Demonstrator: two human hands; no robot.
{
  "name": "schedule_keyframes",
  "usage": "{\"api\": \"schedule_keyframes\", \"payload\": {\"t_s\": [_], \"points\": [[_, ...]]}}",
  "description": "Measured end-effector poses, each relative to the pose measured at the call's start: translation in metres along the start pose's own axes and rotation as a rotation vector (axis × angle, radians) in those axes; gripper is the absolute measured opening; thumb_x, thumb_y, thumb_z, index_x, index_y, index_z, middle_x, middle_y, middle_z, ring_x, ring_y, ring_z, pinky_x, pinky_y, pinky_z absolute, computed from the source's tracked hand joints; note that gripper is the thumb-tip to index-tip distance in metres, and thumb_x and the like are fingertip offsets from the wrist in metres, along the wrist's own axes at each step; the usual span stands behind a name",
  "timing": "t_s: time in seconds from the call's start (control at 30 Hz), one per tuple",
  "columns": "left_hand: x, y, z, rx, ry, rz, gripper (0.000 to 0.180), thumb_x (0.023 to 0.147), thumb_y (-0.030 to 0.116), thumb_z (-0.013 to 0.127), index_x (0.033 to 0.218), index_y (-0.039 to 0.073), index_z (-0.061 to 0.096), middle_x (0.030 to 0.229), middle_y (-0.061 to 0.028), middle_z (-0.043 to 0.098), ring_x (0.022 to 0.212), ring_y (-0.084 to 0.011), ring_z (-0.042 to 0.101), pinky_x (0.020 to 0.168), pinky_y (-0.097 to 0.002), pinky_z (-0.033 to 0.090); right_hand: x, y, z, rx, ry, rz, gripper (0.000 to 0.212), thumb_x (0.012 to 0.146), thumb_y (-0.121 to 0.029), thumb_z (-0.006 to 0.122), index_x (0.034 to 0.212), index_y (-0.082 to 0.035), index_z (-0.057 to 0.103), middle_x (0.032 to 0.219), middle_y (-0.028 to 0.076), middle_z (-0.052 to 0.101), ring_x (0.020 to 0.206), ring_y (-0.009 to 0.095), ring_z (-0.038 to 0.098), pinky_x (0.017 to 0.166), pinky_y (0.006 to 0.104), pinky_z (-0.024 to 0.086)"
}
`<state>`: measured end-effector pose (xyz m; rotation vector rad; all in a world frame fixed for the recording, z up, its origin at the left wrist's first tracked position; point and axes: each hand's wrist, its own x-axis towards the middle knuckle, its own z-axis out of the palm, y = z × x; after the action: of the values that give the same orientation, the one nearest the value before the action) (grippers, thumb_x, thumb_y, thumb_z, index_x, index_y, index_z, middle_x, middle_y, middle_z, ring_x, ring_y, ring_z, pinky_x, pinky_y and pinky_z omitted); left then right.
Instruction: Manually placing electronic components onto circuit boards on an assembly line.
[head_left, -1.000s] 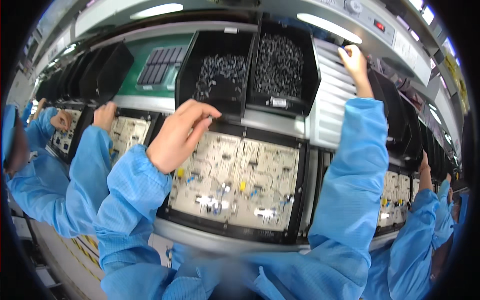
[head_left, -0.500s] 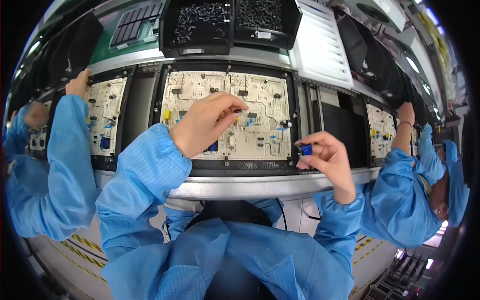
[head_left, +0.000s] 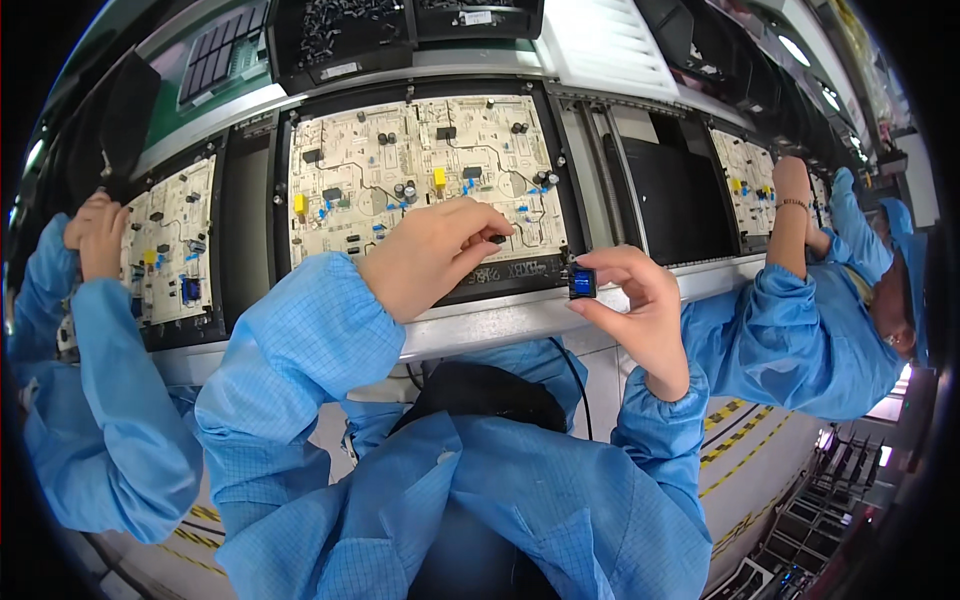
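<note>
Two cream circuit boards [head_left: 340, 132] lie side by side in a black frame [head_left: 282, 190], carrying yellow, blue and black parts. Over the near edge of the right-hand board is my left hand [head_left: 425, 255], with thumb and fingers pinching a small black component [head_left: 497, 239]. My right hand [head_left: 640, 300] is just beyond the frame's near right corner. Between its thumb and fingertips it holds a small blue-and-black transformer-like component [head_left: 581, 283], its blue face showing. Both held parts are off the boards. My left hand covers part of the near board area.
Black bins [head_left: 340, 40] of small dark parts stand behind the boards, beside a white ribbed tray [head_left: 605, 45]. A metal rail [head_left: 470, 322] runs along the near edge. Co-workers' hands [head_left: 100, 235] [head_left: 790, 185] are at boards on both sides.
My left hand has moved from above the boards' middle toward their near right edge, still pinching the black component. My right hand has turned the blue component. The view has shifted.
</note>
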<state>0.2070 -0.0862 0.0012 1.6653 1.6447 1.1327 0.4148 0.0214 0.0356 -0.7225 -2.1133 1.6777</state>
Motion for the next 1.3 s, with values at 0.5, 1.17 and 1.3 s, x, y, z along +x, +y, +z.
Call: {"api": "schedule_keyframes", "payload": {"t_s": [0.5,1.17,1.3], "points": [[0.006,-0.006,0.005,0.079,0.044,0.048,0.020,0.077,0.002,0.059,0.096,0.004,0.056,0.084,-0.0088,0.057,0.073,-0.0193,0.058,0.065,-0.0277,0.048,0.015,-0.015,0.004,-0.430,0.013,-0.231,0.032,0.057,0.001,0.072,0.087,-0.002,0.061,0.074,0.004,0.055,0.061,0.013,0.049,0.058,0.0239,0.041],[0.011,-0.018,0.000,0.400,0.130,0.142,0.014,0.077,0.016,0.059,0.089,0.008,0.056,0.083,-0.0047,0.055,0.083,-0.0212,0.054,0.074,-0.0307,0.045,0.082,0.003,-0.003,-0.984,-0.306,-0.330,0.026,0.061,-0.013,0.072,0.082,-0.004,0.060,0.077,0.009,0.058,0.075,0.027,0.056,0.067,0.0341,0.045],[0.010,-0.020,0.002,0.411,0.135,0.178,0.015,0.076,0.016,0.060,0.087,0.007,0.056,0.082,-0.0059,0.055,0.081,-0.0224,0.054,0.074,-0.0314,0.044,0.083,0.003,0.003,-1.049,-0.308,-0.353,0.026,0.060,-0.014,0.073,0.081,-0.004,0.061,0.076,0.009,0.058,0.075,0.025,0.055,0.067,0.0339,0.045]]}}
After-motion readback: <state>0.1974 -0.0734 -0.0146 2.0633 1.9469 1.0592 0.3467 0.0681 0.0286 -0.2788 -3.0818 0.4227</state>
